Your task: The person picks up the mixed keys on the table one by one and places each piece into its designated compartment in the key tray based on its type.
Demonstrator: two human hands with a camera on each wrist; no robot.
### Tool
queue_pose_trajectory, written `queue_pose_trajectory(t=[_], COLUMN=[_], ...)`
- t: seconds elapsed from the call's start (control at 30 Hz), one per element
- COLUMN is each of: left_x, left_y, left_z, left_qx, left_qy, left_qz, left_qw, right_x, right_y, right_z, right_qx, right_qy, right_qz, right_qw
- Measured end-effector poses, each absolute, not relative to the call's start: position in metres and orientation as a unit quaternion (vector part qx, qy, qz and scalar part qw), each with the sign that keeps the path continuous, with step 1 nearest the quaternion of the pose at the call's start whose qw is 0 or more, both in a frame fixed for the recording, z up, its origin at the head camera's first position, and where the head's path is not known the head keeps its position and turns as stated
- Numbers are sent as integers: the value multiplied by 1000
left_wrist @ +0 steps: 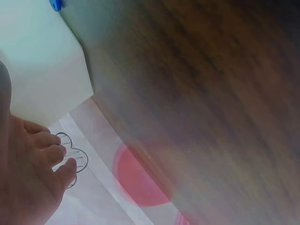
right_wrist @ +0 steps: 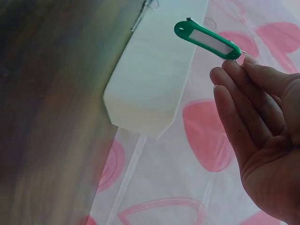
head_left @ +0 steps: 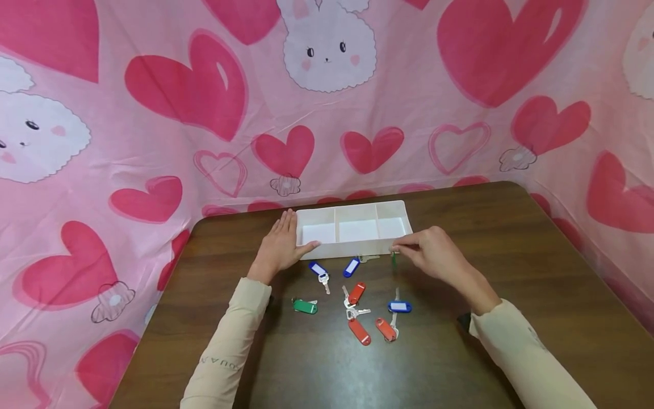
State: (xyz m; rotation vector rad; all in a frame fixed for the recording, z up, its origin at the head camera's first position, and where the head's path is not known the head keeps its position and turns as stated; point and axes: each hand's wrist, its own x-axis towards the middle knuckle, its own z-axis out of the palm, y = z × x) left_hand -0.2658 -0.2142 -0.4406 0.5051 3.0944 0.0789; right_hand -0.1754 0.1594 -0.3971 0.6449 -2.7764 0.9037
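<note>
A white tray [head_left: 357, 248] with three compartments stands toward the back of the table. My left hand [head_left: 278, 247] rests against its left end, fingers straight and thumb along the front wall. In the left wrist view, the fingers of that hand [left_wrist: 35, 164] lie by the tray's end. At the tray's front right corner, my right hand [head_left: 434, 250] pinches a green key tag [right_wrist: 206, 41] near its ring between thumb and fingertips. The tag hangs down just in front of the tray, and any key on it is hidden by the fingers.
Keys with tags lie on the brown table [head_left: 434, 363] before the tray: several blue, such as the blue tag [head_left: 399, 307], several red, such as the red tag [head_left: 359, 332], and one green tag [head_left: 305, 307]. A pink heart-printed cloth [head_left: 317, 108] hangs behind.
</note>
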Motion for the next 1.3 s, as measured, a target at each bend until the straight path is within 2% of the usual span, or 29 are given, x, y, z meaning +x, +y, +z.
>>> queue_pose_trajectory(t=[0.43, 1.3], left_x=[-268, -273], left_y=[-214, -210], left_z=[-444, -442], left_qx=[159, 158], left_qy=[987, 987], left_qz=[30, 22], left_qw=[7, 9], right_x=[-191, -216], right_y=[160, 166], right_z=[-387, -355], right_qx=[209, 167], right_qy=[-923, -921], right_qz=[309, 346], right_qw=[93, 71])
